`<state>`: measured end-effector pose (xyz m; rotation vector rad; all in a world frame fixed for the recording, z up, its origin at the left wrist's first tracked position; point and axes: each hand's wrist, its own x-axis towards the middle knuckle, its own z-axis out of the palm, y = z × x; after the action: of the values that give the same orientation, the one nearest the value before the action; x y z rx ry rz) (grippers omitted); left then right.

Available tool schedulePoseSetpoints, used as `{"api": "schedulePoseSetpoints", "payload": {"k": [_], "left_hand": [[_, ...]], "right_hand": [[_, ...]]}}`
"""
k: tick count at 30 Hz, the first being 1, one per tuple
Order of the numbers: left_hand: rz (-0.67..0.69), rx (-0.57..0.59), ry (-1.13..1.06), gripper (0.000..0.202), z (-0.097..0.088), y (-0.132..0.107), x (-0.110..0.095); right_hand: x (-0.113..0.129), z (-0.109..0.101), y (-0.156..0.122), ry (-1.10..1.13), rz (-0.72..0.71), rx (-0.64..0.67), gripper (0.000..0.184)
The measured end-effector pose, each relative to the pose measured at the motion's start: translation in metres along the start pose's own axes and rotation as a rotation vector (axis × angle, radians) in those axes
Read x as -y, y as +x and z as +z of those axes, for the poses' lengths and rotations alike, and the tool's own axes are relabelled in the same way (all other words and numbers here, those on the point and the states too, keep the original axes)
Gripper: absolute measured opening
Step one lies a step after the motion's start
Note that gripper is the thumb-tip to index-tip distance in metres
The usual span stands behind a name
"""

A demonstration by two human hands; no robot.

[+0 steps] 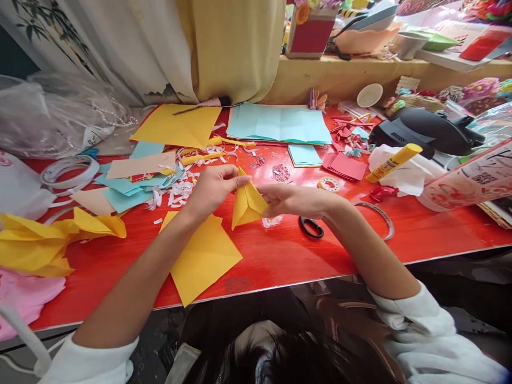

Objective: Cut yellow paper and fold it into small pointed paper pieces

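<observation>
Between my two hands a folded piece of yellow paper [247,205] is held up above the red table [276,266]. My left hand [218,186] pinches its upper tip between thumb and fingers. At its right corner, my right hand [290,200] has its fingers closed on the edge; the fingertips are partly hidden behind the paper. Flat yellow sheets [206,258] lie below my left wrist, near the table's front edge. Black-handled scissors [311,227] rest just below my right wrist, mostly covered by it.
Paper scraps [182,189] and blue paper pieces [128,197] lie to the left. Blue sheets [280,124] and a large yellow sheet [180,125] are at the back. To the right are red paper squares [344,164], a glue stick [394,162] and a tape roll [328,184]. Folded yellow paper shapes [36,242] sit far left.
</observation>
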<state>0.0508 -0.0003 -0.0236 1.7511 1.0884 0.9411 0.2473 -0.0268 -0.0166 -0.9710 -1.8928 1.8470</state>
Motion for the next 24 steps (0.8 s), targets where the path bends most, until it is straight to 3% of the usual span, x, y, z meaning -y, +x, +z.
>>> {"api": "schedulePoseSetpoints", "payload": {"k": [3,7,10,15,17,20,24], "left_hand": [[0.025,-0.039,-0.019,0.028,-0.007,0.003,-0.001],[0.04,0.015,0.095,0.028,-0.007,0.002,-0.002],[0.047,0.015,0.098,0.031,-0.003,-0.001,-0.004],[-0.086,0.131,-0.075,0.033,0.001,-0.002,-0.004],[-0.075,0.069,-0.071,0.036,0.001,-0.002,-0.003],[-0.058,-0.003,-0.096,0.034,0.0,-0.002,-0.003],[-0.111,0.105,-0.165,0.032,0.0,-0.003,-0.004]], "right_hand": [[0.003,-0.004,-0.004,-0.087,0.08,0.047,0.027],[0.01,-0.004,-0.007,-0.008,0.084,0.095,0.033],[0.011,0.0,-0.004,0.026,0.07,0.004,0.023],[0.007,0.002,0.003,0.061,0.01,-0.217,0.018],[0.007,0.001,0.003,0.026,0.025,-0.251,0.02],[0.009,-0.002,-0.001,0.009,0.047,-0.221,0.023],[0.013,-0.004,-0.006,-0.008,0.072,-0.153,0.025]]}}
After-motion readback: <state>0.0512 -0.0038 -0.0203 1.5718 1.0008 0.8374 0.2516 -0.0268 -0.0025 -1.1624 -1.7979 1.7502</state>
